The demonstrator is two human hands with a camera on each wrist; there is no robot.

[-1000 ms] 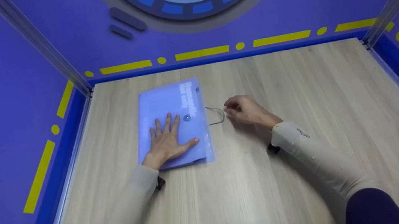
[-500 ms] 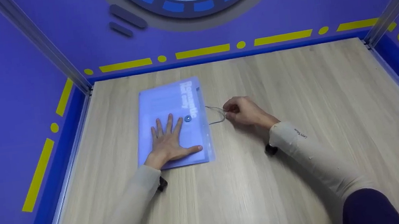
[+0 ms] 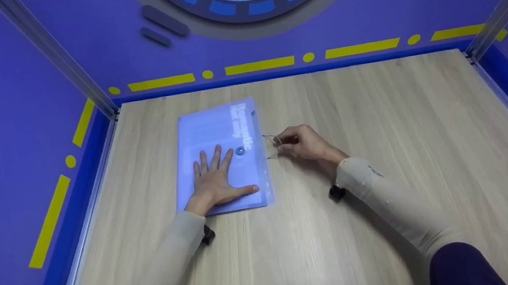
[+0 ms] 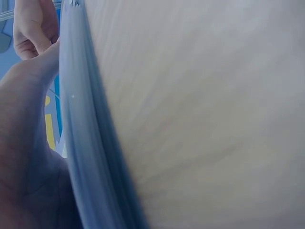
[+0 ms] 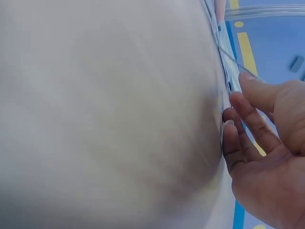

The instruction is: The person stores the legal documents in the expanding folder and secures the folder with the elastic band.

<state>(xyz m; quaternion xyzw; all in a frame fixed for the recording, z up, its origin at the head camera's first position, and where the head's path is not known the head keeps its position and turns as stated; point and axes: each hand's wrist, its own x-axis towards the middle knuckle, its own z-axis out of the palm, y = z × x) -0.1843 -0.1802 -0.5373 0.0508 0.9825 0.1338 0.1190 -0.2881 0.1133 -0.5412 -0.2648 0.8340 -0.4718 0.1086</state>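
Note:
A translucent bluish-purple document folder (image 3: pixel 214 128) lies on the table, with white lettering and a round button (image 3: pixel 240 150) on its flap. My left hand (image 3: pixel 215 185) rests flat on it, fingers spread and thumb stretched towards the flap edge. In the left wrist view the folder's layered edge (image 4: pixel 90 119) runs beside that hand. A thin cord loop (image 3: pixel 271 135) sticks out from the folder's right side. My right hand (image 3: pixel 306 143) holds this loop at its curled fingers and thumb; in the right wrist view the cord (image 5: pixel 228 56) runs up to the thumb tip.
The wood-grain table (image 3: pixel 364 225) extends around the folder on all sides. Blue-purple panels (image 3: pixel 271 40) with yellow markings enclose the back and both sides, joined by metal corner posts (image 3: pixel 53 55). A dark wrist device (image 3: pixel 337 193) sits under the right sleeve.
My right hand has moved left towards the folder, and the cord loop has gone from drawn out to slacker around its fingertips. The left hand spread its thumb lower, then stayed in place.

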